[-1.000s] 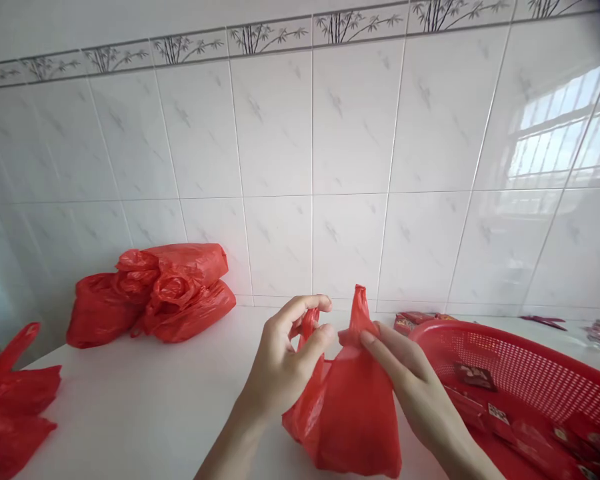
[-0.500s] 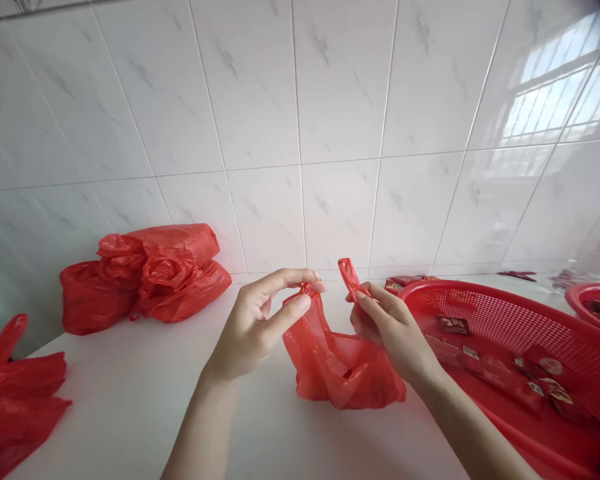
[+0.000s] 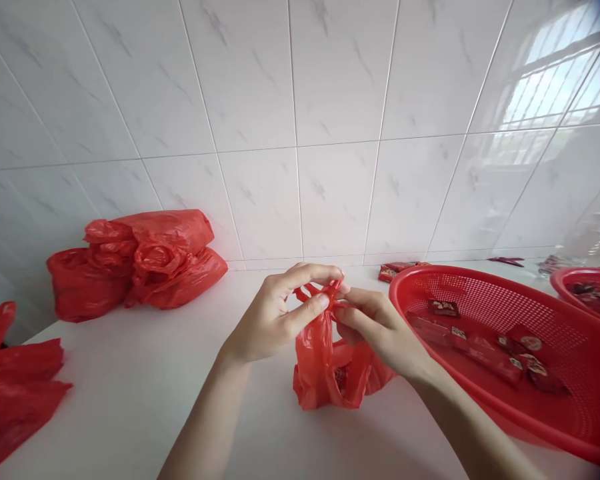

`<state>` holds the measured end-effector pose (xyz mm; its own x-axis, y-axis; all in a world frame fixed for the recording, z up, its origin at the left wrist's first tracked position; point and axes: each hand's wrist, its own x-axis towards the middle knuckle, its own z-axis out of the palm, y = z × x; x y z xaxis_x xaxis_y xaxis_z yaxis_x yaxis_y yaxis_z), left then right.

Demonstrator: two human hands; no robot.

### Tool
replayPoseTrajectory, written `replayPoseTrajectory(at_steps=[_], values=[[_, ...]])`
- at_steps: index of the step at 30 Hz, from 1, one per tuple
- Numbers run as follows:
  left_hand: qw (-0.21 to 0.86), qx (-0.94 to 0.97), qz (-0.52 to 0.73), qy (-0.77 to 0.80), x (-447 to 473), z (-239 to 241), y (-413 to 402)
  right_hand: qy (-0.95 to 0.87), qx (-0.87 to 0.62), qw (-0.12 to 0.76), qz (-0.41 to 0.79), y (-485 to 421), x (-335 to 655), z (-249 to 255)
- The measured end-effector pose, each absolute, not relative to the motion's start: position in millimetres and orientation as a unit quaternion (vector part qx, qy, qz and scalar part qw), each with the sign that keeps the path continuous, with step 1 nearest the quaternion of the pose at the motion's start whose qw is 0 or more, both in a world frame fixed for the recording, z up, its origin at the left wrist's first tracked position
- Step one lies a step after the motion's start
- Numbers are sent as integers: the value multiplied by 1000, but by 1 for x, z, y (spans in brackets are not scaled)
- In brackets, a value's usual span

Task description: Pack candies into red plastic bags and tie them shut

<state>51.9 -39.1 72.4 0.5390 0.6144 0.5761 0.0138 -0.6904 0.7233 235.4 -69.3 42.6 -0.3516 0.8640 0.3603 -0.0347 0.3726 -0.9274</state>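
A red plastic bag stands on the white table in front of me, its handles gathered at the top. My left hand pinches the handles between thumb and fingers. Close against it, my right hand also grips the handles, and the two sets of fingertips meet where the handles cross. Through the gap below the handles, something dark red and patterned shows inside the bag; I cannot make out what it is.
Filled red bags are piled at the back left by the tiled wall. Another red bag lies at the left edge. To the right, a red basket holds several small packets; a second red basket stands beyond it.
My hands have come together from apart, bringing the two handles to one point above the bag. The bag's mouth is drawn narrower. The view has shifted slightly.
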Motion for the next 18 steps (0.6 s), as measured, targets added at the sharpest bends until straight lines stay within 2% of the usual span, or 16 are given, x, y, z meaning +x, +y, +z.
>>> replayPoseTrajectory(at_steps=[7, 13, 18], values=[[340, 794, 460, 207, 62, 69, -40, -667, -291, 452, 516, -70, 236, 45], [325, 752, 509, 264, 59, 71, -40, -626, -310, 487, 525, -69, 237, 44], [296, 767, 467, 325, 50, 72, -35, -585, -329, 514, 534, -68, 238, 43]])
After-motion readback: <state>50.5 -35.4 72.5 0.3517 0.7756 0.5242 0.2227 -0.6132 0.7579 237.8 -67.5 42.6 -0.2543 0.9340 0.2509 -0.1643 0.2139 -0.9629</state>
